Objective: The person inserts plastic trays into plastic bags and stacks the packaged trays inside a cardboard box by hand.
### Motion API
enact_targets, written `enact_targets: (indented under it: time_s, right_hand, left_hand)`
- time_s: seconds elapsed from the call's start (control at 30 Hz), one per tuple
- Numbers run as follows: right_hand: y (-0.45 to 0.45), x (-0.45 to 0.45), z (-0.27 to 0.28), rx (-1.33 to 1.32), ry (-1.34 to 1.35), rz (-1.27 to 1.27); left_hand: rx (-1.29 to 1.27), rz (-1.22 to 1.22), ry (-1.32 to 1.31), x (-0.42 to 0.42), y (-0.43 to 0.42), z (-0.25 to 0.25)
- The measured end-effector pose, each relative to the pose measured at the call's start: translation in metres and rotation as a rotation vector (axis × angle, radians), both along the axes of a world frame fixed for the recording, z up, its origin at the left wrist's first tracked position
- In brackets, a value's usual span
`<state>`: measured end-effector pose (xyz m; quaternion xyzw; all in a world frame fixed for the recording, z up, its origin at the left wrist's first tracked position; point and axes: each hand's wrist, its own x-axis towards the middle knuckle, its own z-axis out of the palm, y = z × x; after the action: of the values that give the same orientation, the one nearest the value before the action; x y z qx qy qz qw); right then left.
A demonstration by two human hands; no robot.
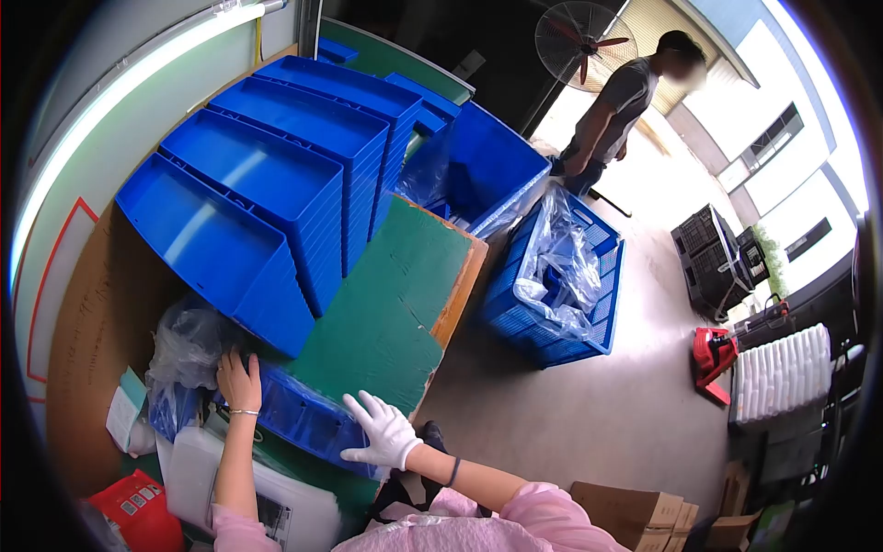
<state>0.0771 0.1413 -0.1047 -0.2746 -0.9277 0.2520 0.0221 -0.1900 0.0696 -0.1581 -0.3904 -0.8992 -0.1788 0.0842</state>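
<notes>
A shallow blue plastic bin (305, 417) lies in front of me near the table's edge, partly wrapped in clear plastic. My left hand (240, 384), bare with a bracelet at the wrist, rests on its left end with fingers stretched out. At the bin's right end is my right hand (382, 433), in a white glove, its fingers spread and the thumb side close to the rim. Whether the thumb touches the rim, I cannot tell. Crumpled clear plastic bags (187, 343) lie just beyond my left hand.
Stacked blue bins (225, 235) stand on the green tabletop (386, 304). A blue crate (552, 285) with plastic lining sits on the floor to the right. Another person (616, 115) stands behind it, near a fan (586, 46). Cardboard boxes (625, 511) are at the lower right.
</notes>
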Motion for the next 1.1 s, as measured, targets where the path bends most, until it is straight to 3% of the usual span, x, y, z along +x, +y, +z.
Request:
enact_targets:
  time_s: [0.07, 0.13, 0.17, 0.23, 0.3, 0.4, 0.5, 0.53, 0.57, 0.6, 0.63, 0.67, 0.7, 0.77, 0.83, 0.87, 0.93, 1.03, 1.1]
  right_hand:
    - [0.052, 0.021, 0.017, 0.044, 0.189, -0.068]
    - [0.122, 0.053, 0.021, -0.008, 0.113, -0.227]
    - [0.159, 0.072, 0.019, 0.151, 0.081, -0.300]
    - [0.248, 0.113, 0.019, 0.055, -0.084, -0.455]
    - [0.337, 0.136, 0.022, 0.090, -0.074, -0.584]
    - [0.471, 0.112, 0.022, -0.205, 0.155, -0.670]
    - [0.621, 0.053, -0.062, -0.289, 0.151, -0.578]
    - [0.672, 0.030, -0.120, -0.546, 0.119, -0.658]
    - [0.690, 0.005, -0.136, -0.725, 0.004, -0.758]
    - [0.723, -0.010, -0.197, -0.809, -0.152, -0.765]
    - [0.730, -0.026, -0.216, -0.636, -0.351, -0.774]
    - [0.723, -0.037, -0.216, -0.781, -0.402, -0.792]
    - [0.723, -0.046, -0.298, -1.036, -0.408, -0.987]
    - [0.698, -0.065, -0.324, -0.861, -0.603, -0.876]
    - [0.680, -0.069, -0.350, -0.783, -0.561, -0.764]
    - [0.686, -0.074, -0.349, -0.803, -0.564, -0.767]
    - [0.700, -0.076, -0.325, -0.594, -0.525, -0.736]
    - [0.777, -0.067, -0.295, -0.402, -0.235, -0.753]
    - [0.844, -0.054, -0.301, -0.401, -0.024, -0.757]
  left_hand:
    - [0.091, -0.038, 0.063, 0.018, -0.006, 0.021]
    - [0.148, -0.098, 0.092, 0.033, -0.009, 0.033]
    - [0.140, -0.123, 0.075, 0.042, -0.007, 0.040]
    - [0.119, -0.212, 0.082, 0.062, 0.004, 0.051]
    - [0.091, -0.285, 0.005, 0.087, 0.026, 0.061]
    - [0.041, -0.365, -0.030, 0.121, 0.084, 0.065]
    - [-0.011, -0.290, -0.111, 0.156, 0.167, 0.054]
    - [-0.005, -0.224, -0.193, 0.167, 0.198, 0.047]
    - [0.001, -0.158, -0.275, 0.180, 0.234, 0.045]
    - [-0.025, -0.136, -0.337, 0.192, 0.267, 0.046]
    - [-0.034, -0.118, -0.392, 0.201, 0.306, 0.041]
    - [-0.053, -0.097, -0.437, 0.205, 0.341, 0.037]
    - [-0.070, -0.072, -0.481, 0.209, 0.370, 0.032]
    - [-0.078, -0.042, -0.494, 0.206, 0.413, 0.011]
    - [-0.160, 0.091, -0.210, 0.204, 0.427, -0.020]
    - [-0.151, 0.150, -0.147, 0.202, 0.426, -0.034]
    - [-0.135, 0.175, -0.205, 0.202, 0.415, -0.041]
    - [-0.053, 0.175, -0.168, 0.202, 0.422, -0.036]
    - [-0.136, 0.075, 0.017, 0.201, 0.409, -0.044]
